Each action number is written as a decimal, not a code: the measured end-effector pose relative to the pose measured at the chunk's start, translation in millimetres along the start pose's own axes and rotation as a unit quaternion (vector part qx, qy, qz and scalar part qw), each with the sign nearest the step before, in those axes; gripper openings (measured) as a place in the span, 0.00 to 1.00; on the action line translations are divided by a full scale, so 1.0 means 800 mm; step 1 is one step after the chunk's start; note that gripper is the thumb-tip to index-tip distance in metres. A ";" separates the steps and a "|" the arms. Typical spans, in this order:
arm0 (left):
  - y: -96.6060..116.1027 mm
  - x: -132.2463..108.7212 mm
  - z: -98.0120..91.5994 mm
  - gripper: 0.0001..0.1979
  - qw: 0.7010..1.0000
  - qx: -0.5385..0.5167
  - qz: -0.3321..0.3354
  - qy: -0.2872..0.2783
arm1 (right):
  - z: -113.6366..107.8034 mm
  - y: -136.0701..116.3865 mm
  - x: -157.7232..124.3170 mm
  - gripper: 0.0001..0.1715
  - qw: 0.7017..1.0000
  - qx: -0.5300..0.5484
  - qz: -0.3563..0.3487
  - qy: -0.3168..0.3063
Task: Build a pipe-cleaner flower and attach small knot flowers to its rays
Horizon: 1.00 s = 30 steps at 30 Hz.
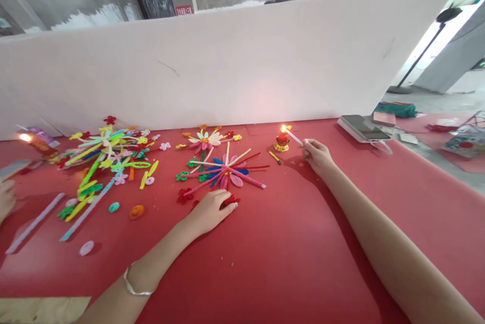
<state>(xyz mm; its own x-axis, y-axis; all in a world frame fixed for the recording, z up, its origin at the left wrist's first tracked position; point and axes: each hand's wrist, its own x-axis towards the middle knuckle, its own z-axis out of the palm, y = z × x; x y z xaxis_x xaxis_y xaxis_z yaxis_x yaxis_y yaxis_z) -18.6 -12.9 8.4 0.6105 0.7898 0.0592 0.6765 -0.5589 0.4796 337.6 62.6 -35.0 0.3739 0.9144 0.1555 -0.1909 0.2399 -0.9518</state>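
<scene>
In my right hand (pixel 317 154), the closed fingertips pinch a thin whitish glue stick (pixel 294 137). Its far tip is at the flame of a short red candle (pixel 283 138) in a gold holder. My left hand (pixel 210 211) rests low over the red table with its fingers curled around a red pipe-cleaner flower (pixel 234 199), partly hidden by them. Just beyond that hand lies a large pipe-cleaner flower (pixel 227 170) with blue and pink petals and long radiating stems. Behind it is a cream and pink flower (pixel 204 140) with a green stem.
A colourful heap of pipe-cleaner pieces (pixel 108 149) lies left, near another lit candle (pixel 40 144). Another person's hand (pixel 5 200) is at the left edge. A white board (pixel 227 71) stands behind. A phone (pixel 361 127) lies on a white box at right.
</scene>
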 end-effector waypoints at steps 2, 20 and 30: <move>0.000 0.000 0.000 0.15 1.000 -0.001 0.000 0.000 | 0.001 -0.001 -0.001 0.22 1.000 -0.001 -0.003 0.005; 0.004 0.000 -0.001 0.14 1.000 0.002 -0.001 -0.001 | -0.002 0.003 0.003 0.22 1.000 0.002 0.003 -0.001; 0.001 0.000 0.000 0.14 1.000 0.004 0.000 -0.001 | -0.001 0.003 0.003 0.21 1.000 0.019 0.007 0.003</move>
<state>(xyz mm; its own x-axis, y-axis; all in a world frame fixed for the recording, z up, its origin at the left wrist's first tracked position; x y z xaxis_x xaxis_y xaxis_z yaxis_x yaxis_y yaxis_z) -18.4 -13.5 8.9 0.6116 0.7891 0.0570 0.6800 -0.5611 0.4720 338.8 64.9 -37.1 0.3773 0.9153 0.1411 -0.2309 0.2405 -0.9428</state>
